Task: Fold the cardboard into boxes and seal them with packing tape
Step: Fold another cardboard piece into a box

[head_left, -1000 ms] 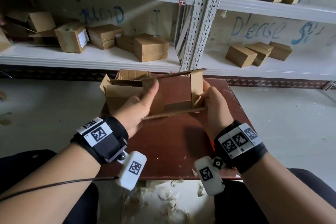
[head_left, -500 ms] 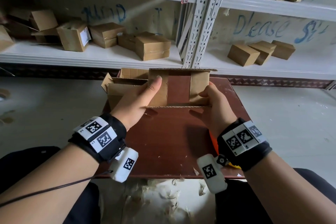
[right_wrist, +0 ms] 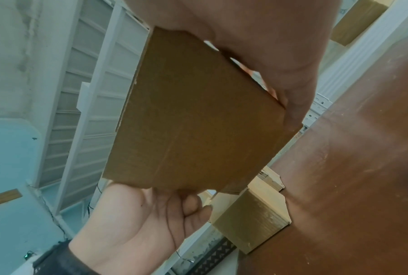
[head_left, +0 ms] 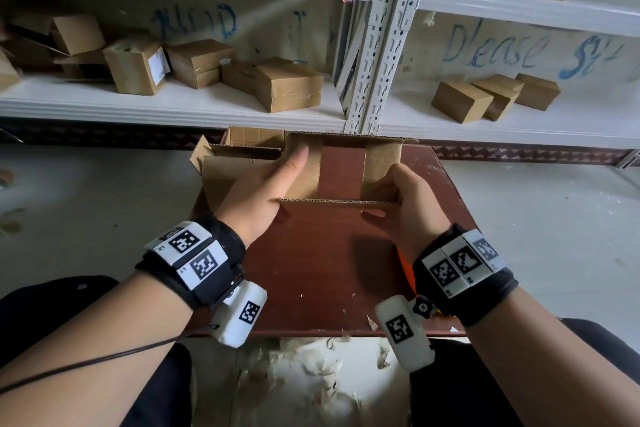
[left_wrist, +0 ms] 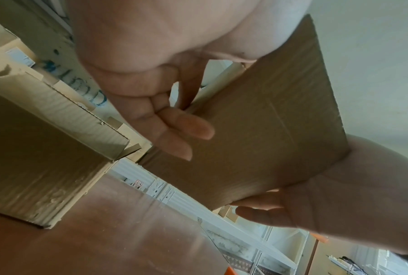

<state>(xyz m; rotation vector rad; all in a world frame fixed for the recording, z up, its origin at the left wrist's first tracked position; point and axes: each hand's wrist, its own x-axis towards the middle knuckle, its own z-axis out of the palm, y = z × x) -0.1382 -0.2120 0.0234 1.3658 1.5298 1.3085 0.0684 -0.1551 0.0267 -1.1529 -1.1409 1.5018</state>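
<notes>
Cardboard box (head_left: pixel 341 172) held up above the brown counter (head_left: pixel 329 263), opened into a rectangular tube with the counter visible through it. Left hand (head_left: pixel 258 196) gripping its left end, thumb inside along the flap, fingers curled beneath. Right hand (head_left: pixel 412 204) pinching the right end, thumb inside, fingers under. Just behind, left, an open carton (head_left: pixel 225 163) standing on the counter

An open box (head_left: pixel 221 170) sits on the table (head_left: pixel 329 270), shelves (head_left: pixel 173 104) behind it.
</notes>
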